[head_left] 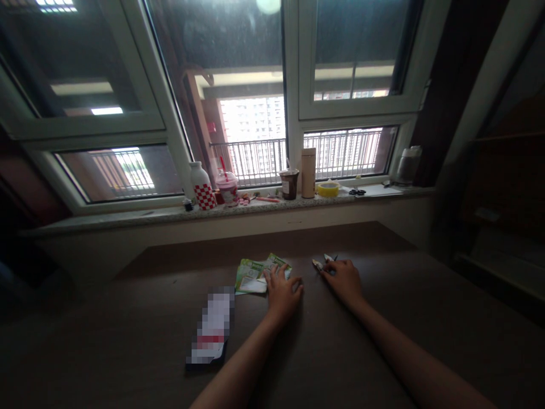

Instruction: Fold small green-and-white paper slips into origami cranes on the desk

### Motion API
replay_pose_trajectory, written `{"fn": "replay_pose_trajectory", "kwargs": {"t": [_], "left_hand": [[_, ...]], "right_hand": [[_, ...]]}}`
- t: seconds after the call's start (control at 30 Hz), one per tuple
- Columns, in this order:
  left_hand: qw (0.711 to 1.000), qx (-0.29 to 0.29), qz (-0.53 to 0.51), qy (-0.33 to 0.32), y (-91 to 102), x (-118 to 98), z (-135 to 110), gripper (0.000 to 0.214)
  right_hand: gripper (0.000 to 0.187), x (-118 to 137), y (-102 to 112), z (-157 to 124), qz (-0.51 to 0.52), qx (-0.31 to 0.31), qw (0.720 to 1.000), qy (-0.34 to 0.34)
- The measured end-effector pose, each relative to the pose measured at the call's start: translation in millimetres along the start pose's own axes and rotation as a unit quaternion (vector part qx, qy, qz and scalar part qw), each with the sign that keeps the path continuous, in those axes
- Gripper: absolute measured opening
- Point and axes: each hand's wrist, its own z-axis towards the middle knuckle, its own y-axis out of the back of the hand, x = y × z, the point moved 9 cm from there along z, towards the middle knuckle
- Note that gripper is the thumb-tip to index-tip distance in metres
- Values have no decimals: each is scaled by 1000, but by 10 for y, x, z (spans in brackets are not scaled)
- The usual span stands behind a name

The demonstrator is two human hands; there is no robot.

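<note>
Several green-and-white printed cards or flat packets [251,276] lie overlapping on the brown table [140,318]. My left hand [284,292] rests at their right edge, fingers spread and fingertips touching the nearest one. To the right, my right hand [344,279] is low over the table with its fingers drawn together at a small pale, pointed thing [317,265]. Another small light piece with a dark tip [328,258] shows just beyond those fingers. What exactly the right fingers pinch is too small and dark to name.
A pixelated flat object with a dark edge [213,326] lies left of my left forearm. Along the windowsill [255,205] stand a checkered white bottle [203,187], a pink drink cup [227,190], a brown cup [289,185], a tan flask [308,173], yellow tape [328,190] and scissors [357,192].
</note>
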Motion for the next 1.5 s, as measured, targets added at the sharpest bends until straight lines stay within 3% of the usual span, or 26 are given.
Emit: {"fn": "replay_pose_trajectory", "kwargs": {"t": [0.57,1.03,1.3,1.5], "left_hand": [[998,12,58,-22,-81,-19,-7,31],[995,-70,59,27,69,74,-7,36],[994,-64,69,49,90,129,-30,33],[995,-67,45,51,137,138,-26,29]], "right_hand": [[13,-97,-30,139,-63,-1,998,-11],[15,-119,-34,130,-64,-28,998,5],[19,123,61,83,-4,-61,995,84],[16,423,-77,-16,97,2,977,190]]}}
